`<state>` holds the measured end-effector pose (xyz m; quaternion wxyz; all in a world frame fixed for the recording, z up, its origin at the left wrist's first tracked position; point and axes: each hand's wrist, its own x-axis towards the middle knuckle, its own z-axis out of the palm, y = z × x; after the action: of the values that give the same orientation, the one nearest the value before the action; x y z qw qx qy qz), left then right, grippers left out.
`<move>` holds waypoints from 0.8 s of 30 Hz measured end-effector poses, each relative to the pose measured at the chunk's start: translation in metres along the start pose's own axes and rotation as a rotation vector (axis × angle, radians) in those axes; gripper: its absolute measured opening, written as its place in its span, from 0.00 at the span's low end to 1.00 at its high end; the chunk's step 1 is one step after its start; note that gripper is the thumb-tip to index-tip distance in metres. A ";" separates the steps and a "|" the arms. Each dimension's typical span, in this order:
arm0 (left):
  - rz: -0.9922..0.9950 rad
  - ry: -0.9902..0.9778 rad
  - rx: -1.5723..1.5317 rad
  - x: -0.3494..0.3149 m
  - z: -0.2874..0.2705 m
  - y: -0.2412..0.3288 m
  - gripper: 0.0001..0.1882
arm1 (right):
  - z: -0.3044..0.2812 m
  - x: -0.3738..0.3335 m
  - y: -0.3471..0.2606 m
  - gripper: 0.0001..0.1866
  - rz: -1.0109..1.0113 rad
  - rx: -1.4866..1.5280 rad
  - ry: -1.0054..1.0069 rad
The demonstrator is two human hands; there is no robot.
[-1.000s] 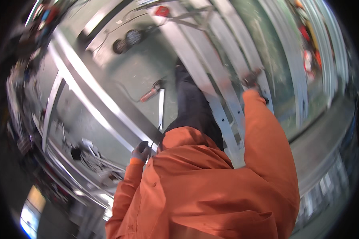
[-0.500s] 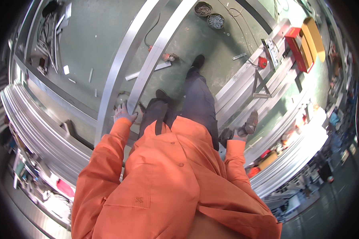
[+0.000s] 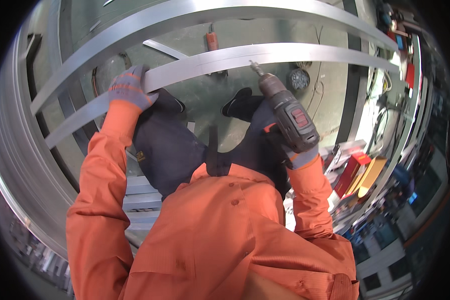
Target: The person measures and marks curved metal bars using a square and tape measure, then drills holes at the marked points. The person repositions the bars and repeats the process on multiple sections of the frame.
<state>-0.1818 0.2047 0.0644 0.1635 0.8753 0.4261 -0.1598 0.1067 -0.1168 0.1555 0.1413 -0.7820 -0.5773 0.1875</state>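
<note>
My gloved left hand (image 3: 129, 89) is wrapped over the nearer of two long silver metal bars (image 3: 265, 52), its thumb on the near side. In my right hand (image 3: 303, 158) is a dark cordless drill (image 3: 291, 113), gripped by the handle. The drill tilts away and to the left, and its bit tip appears over the nearer bar; I cannot tell whether they touch. Most of my right-hand fingers are hidden behind the drill. The farther silver bar (image 3: 225, 14) runs roughly alongside the held one.
An orange-handled power tool (image 3: 212, 41) lies on the floor between the bars. A tub of screws (image 3: 298, 79) stands beyond the drill. On the right is an open red and yellow box (image 3: 352, 175); stacked metal profiles (image 3: 15, 150) line the left side.
The view has turned, so the bars now run across in front of me. My right hand has brought the drill up from beside my thigh to the nearer bar. The left hand stays on that bar.
</note>
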 end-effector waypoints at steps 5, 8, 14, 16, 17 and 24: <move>-0.088 -0.105 0.041 -0.010 -0.012 0.006 0.39 | 0.035 0.021 -0.050 0.12 -0.291 0.229 0.413; -0.094 0.068 0.109 -0.013 0.007 -0.003 0.39 | 0.014 0.013 -0.069 0.15 -0.188 0.274 0.242; -0.074 -0.016 0.057 -0.016 -0.009 0.004 0.43 | 0.016 0.025 -0.070 0.23 0.261 0.824 -0.065; -0.077 -0.029 0.057 -0.018 -0.007 0.006 0.43 | 0.014 0.039 -0.077 0.14 0.359 0.950 -0.079; -0.083 -0.046 0.053 -0.018 -0.004 0.005 0.43 | 0.017 0.043 -0.077 0.15 0.403 0.957 -0.060; -0.044 -0.037 0.031 -0.022 -0.004 0.001 0.41 | 0.021 0.062 -0.073 0.18 0.578 0.974 -0.054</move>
<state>-0.1928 0.1906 0.0774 0.1543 0.8651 0.4395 -0.1862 0.0512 -0.0364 0.1605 0.4138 -0.7477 -0.1901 0.4833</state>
